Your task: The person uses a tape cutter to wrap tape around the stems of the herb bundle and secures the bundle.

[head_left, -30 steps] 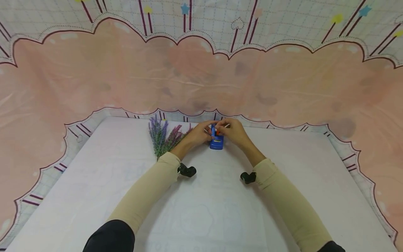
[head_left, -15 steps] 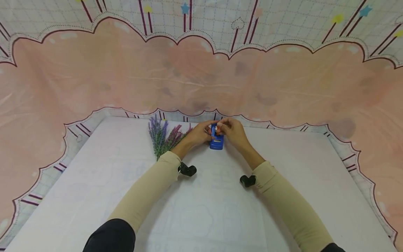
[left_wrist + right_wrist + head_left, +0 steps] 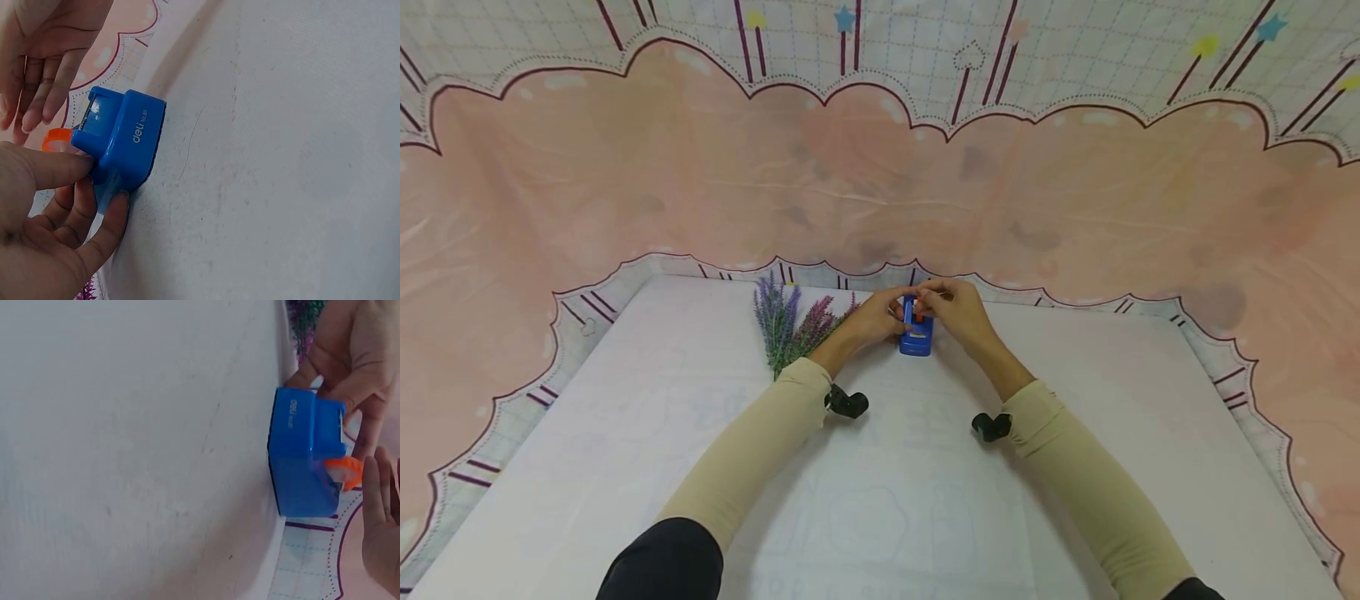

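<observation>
A blue tape dispenser point(image 3: 916, 340) marked "deli" stands near the far edge of the white table. My left hand point(image 3: 876, 317) grips its side, with the thumb and curled fingers against the blue body in the left wrist view. An orange tape core point(image 3: 57, 139) sticks up from the dispenser's top. My right hand point(image 3: 953, 307) is over the dispenser's right side, its fingertips close to the orange core. In the right wrist view several of its fingers point(image 3: 373, 487) are extended beside the core. Its thumb and index tip are hidden there, so a pinch cannot be made out.
Purple lavender sprigs point(image 3: 775, 321) and pink ones point(image 3: 816, 325) lie left of the dispenser, partly behind the left forearm. The white tabletop point(image 3: 880, 500) stretches toward the front. A patterned peach cloth point(image 3: 880, 183) hangs beyond the far edge.
The right hand's fingers shift slightly at the orange core, and its wrist dips and rises a little. The left hand and the tape dispenser stay in place.
</observation>
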{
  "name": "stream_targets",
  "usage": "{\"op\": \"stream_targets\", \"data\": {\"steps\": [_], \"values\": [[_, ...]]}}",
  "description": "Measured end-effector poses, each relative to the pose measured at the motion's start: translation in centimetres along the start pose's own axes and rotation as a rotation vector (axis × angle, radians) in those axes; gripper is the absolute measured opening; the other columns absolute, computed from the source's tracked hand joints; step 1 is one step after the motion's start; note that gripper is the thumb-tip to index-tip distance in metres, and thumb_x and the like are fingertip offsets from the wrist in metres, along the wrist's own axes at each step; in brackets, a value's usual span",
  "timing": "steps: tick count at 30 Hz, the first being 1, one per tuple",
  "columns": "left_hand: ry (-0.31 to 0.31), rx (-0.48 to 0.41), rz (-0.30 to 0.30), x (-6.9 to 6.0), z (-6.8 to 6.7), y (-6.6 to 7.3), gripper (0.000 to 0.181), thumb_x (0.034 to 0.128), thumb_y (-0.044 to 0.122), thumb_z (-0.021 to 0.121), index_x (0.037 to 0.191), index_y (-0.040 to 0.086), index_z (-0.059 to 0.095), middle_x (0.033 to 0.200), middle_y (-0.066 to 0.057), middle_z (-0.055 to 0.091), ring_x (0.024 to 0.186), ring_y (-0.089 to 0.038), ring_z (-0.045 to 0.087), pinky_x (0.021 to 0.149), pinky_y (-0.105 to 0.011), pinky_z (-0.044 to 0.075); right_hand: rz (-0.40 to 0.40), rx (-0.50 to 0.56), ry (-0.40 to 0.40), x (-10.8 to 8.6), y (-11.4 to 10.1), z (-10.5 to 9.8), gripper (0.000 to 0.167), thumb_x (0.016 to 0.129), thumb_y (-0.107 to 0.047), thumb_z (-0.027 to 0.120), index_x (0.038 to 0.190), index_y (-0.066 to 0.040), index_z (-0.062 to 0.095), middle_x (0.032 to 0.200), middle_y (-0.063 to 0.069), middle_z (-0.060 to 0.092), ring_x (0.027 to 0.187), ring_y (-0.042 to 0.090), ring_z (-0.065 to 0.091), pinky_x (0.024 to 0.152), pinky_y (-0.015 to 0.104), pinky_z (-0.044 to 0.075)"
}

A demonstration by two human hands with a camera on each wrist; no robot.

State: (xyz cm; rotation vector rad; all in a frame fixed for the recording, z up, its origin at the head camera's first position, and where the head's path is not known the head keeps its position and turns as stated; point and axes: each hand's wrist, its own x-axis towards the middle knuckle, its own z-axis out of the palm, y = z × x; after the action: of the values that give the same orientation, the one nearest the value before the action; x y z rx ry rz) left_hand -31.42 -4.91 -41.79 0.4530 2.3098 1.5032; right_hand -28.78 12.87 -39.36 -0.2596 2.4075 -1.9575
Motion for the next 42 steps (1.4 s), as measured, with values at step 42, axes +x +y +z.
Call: {"op": "stream_targets", "data": {"steps": [42], "values": [[0.010,0.081,0.022,0.2,0.0,0.0,0.071,0.0903,-0.011,0.065,0.154,0.015,0.046,0.094,-0.010,0.051,0.076,-0.018,0.047,0.059,-0.026,0.042,0.209,-0.067,-0.111,-1.7,-0.8,-1.4,0.045,0.092,-0.004,0.073,0.135,-0.001,0.058,0.131,0.016,0.060,0.114,0.027,0.064,0.103,0.040,0.051]]}}
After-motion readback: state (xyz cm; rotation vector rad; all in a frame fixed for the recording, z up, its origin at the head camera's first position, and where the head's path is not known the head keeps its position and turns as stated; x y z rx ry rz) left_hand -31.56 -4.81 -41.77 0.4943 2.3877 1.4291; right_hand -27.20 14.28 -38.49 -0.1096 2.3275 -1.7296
